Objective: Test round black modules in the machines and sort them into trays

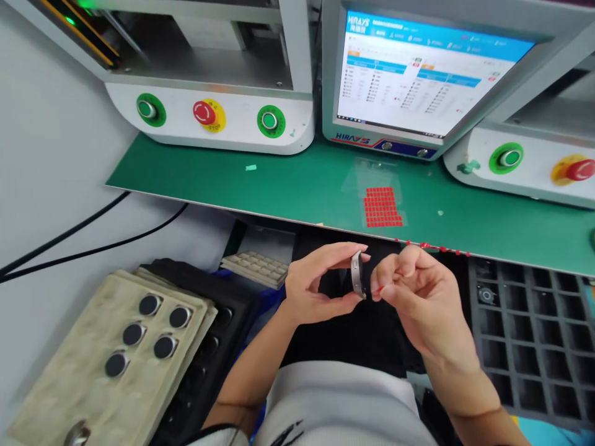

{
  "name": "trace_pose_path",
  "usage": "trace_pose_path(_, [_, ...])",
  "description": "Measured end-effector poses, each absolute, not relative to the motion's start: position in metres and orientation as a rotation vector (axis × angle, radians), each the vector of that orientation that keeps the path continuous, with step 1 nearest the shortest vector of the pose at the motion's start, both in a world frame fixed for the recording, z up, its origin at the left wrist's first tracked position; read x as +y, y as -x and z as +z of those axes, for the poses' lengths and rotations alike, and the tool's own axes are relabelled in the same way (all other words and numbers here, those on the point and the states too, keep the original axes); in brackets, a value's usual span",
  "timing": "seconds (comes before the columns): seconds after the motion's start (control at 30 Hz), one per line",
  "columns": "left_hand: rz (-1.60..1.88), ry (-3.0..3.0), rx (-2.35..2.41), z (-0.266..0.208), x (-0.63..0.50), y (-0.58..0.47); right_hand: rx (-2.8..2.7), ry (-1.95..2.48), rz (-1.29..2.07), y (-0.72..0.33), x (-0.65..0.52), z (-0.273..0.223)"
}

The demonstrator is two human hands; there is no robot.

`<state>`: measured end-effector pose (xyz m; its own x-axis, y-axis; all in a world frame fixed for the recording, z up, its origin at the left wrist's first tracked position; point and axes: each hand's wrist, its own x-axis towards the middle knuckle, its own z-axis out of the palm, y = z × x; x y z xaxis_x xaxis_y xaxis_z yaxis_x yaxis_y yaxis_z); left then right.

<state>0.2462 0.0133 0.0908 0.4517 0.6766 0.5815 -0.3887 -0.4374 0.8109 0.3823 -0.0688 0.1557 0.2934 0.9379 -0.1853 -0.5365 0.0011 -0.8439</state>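
My left hand (pixel 316 282) grips a silver-rimmed watch case (pixel 356 274) by its edge, between thumb and fingers. The case is turned edge-on, with small buttons showing on its side. Close to the right of it, my right hand (pixel 421 297) is closed in a pinch on a small red sticker (pixel 380 290), of which only a sliver shows. The sticker's contact with the case cannot be made out. Above my hands, a sheet of red stickers (pixel 382 207) lies on the green bench top, and several loose red stickers (pixel 425 246) cling along its front edge.
Beige trays (pixel 88 353) with several round watch cases (pixel 150 304) are stacked at lower left. A black compartment tray (pixel 534 334) stands at right. A monitor (pixel 432 74) and machine panels with green buttons (pixel 269 121) and red stop buttons (pixel 204 113) line the green bench (pixel 199 170).
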Motion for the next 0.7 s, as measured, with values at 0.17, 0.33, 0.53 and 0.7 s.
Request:
trace_pose_path(0.17, [1.303,-1.822,0.247,0.099,0.012,-0.237,-0.502,0.95,1.345,-0.378,-0.074,0.157])
trace_pose_path(0.33, [1.298,-1.905,0.27,0.109,0.013,-0.232,-0.47,0.943,1.403,-0.376,-0.075,0.157])
trace_pose_path(0.53, [1.284,-1.939,0.247,0.113,0.014,-0.228,-0.474,0.951,1.459,-0.375,-0.074,0.159])
trace_pose_path(0.7, [1.306,-1.944,0.219,0.113,0.016,-0.227,-0.472,0.983,1.47,-0.374,-0.072,0.16])
